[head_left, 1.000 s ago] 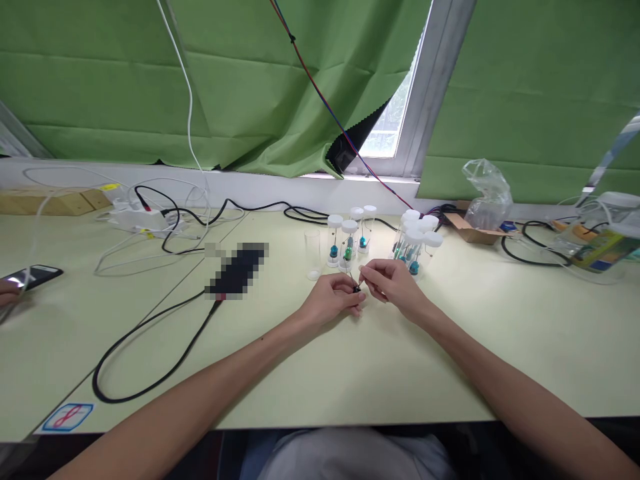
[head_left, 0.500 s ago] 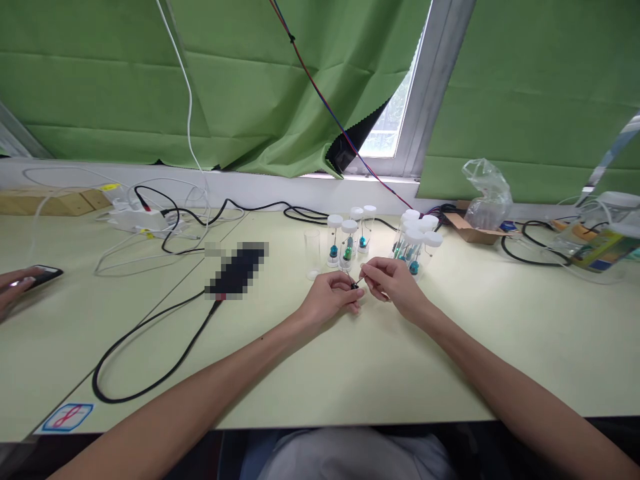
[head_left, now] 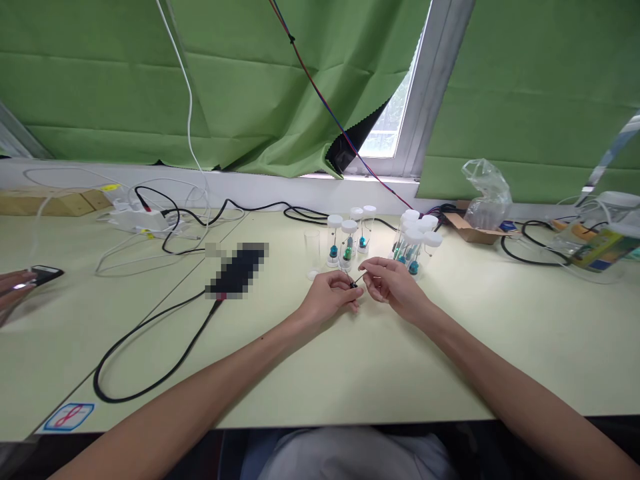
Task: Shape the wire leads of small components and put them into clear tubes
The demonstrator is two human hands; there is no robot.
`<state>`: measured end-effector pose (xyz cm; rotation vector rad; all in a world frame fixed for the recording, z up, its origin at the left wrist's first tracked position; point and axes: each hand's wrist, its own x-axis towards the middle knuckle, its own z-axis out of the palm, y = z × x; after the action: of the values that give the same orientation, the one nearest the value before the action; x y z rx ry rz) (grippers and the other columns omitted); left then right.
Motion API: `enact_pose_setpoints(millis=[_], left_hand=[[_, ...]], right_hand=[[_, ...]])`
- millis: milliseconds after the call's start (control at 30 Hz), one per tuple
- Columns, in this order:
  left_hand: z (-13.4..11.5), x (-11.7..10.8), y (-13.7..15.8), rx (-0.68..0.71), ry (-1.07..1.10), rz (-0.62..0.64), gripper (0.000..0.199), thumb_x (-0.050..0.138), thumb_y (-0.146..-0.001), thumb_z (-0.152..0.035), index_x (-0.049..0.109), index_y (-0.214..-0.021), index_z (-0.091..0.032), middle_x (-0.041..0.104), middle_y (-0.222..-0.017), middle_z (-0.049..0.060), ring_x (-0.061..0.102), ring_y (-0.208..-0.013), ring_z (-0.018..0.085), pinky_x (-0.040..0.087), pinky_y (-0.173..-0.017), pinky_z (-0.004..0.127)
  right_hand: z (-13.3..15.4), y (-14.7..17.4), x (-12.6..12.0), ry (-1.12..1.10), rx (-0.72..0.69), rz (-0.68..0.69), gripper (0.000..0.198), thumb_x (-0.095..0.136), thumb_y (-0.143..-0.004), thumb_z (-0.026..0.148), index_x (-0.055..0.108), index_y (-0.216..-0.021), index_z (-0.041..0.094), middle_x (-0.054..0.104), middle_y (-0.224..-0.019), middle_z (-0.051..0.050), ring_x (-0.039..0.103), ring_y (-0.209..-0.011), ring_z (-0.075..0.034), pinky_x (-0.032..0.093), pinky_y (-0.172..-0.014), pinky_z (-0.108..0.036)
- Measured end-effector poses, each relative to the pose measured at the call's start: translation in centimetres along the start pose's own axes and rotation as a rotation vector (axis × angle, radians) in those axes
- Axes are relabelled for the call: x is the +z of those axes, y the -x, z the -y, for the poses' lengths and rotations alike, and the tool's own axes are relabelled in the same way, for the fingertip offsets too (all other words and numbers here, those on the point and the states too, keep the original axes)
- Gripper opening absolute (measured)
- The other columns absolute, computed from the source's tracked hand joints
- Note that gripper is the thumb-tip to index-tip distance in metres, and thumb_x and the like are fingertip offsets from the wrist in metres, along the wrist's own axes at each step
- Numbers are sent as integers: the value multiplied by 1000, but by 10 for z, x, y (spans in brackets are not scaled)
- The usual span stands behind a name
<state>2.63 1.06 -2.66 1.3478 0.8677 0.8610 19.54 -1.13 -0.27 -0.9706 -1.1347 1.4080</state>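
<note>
My left hand (head_left: 334,294) is closed, pinching a small dark part (head_left: 354,285) with a thin wire-like stem on it; the part is too small to name. Close on its right, my right hand (head_left: 387,283) has thumb and forefinger pinched at the upper end of that stem. An uncapped clear tube (head_left: 313,253) stands upright just beyond my left hand. Behind both hands are several white-capped clear tubes (head_left: 349,243) with blue or green pieces on thin stems inside. A second group of capped tubes (head_left: 413,243) stands behind my right hand.
A black cable (head_left: 150,400) loops across the table from a blurred-out dark object (head_left: 237,270). At far left, another person's hand (head_left: 13,288) holds a phone (head_left: 47,272). A cardboard box (head_left: 473,230) with a plastic bag, a power strip (head_left: 137,217) and cables line the back.
My right fingers shift slightly at the stem, while my left hand stays in nearly the same place. The other person's hand at far left moves a little on the phone.
</note>
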Motion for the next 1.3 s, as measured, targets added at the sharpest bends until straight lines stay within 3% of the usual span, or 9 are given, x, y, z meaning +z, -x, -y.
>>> enact_pose_setpoints(millis=[1067, 1300], left_hand=[[2, -1, -2, 18, 63, -46, 34, 85, -67, -36, 61, -76, -14, 67, -68, 2, 67, -58, 14, 52, -64, 30], [-4, 2, 1, 22, 94, -56, 33, 86, -65, -34, 61, -75, -14, 65, -67, 1, 66, -58, 14, 53, -64, 29]], right_hand=[[-3, 2, 5, -127, -34, -33, 34, 83, -68, 43, 63, -73, 16, 61, -68, 1, 44, -46, -6, 29, -43, -24], [-9, 1, 6, -61, -147, -75, 34, 80, -72, 46, 63, -71, 17, 62, -68, 0, 47, -46, -7, 31, -43, -24]])
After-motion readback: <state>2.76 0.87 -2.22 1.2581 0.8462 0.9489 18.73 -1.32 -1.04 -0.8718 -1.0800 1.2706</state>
